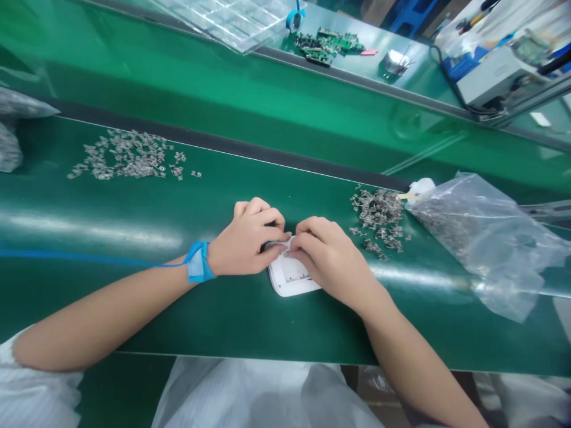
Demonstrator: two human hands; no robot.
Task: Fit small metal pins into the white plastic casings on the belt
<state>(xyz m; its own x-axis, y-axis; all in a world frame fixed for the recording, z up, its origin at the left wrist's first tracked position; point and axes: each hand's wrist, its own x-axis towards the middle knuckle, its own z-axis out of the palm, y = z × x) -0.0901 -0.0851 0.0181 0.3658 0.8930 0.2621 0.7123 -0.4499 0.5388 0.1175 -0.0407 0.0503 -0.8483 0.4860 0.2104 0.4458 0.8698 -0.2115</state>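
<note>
Both hands meet over a small white plastic block (288,279) lying on the green mat (134,285). My left hand (250,238), with a blue wrist strap (198,261) on its wrist, has its fingers curled and pinched at the block's upper edge. My right hand (328,252) is also closed, with its fingertips pressed against the left hand's at the same spot. What the fingertips pinch is too small to make out. A heap of small metal parts (379,217) lies just right of my right hand.
A second scatter of small metal parts (129,156) lies at the far left. A clear plastic bag (486,235) with more parts sits at the right. Beyond the conveyor belt (223,89) are circuit boards (328,44), a clear tray (232,18) and grey equipment (491,74).
</note>
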